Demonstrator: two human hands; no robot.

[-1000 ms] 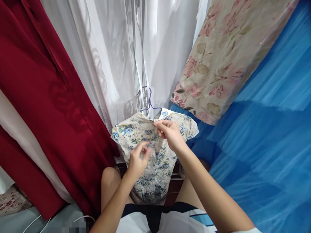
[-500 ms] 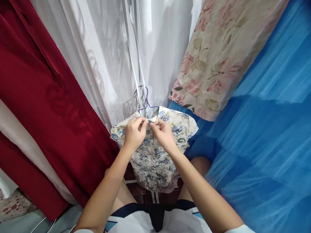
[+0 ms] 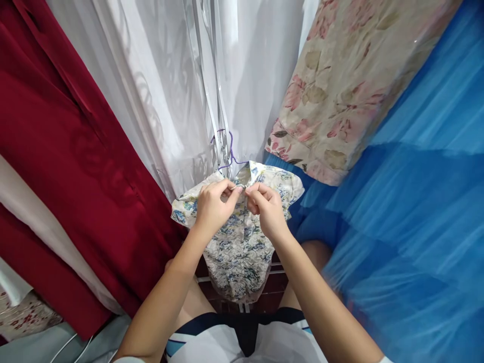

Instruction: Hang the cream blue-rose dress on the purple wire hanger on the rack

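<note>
A short-sleeved floral blouse [image 3: 242, 262], cream with blue and green print, hangs in front of me on a purple hanger [image 3: 231, 151]. My left hand [image 3: 217, 201] is closed, pinching the left side of the blouse's neckline between thumb and fingers. Close beside it, my right hand [image 3: 266, 204] pinches the neckline's other edge, its fingers curled. The two sets of fingertips nearly meet at the front of the collar. Whatever small fastening lies between them is too small to make out.
White ribbons [image 3: 209, 91] hang down by the hanger's hook before a white curtain-like cloth [image 3: 257, 65]. Long red fabric [image 3: 86, 166] drapes on the left. A pink-flowered cloth [image 3: 328, 111] and layered blue tulle [image 3: 408, 227] hang on the right. Dark tiled floor [image 3: 278, 287] shows below.
Both hands have shifted slightly to the right along the neckline, still pinching it. The blouse's collar has been pulled a little that way, and its right sleeve edge has drawn inward.
</note>
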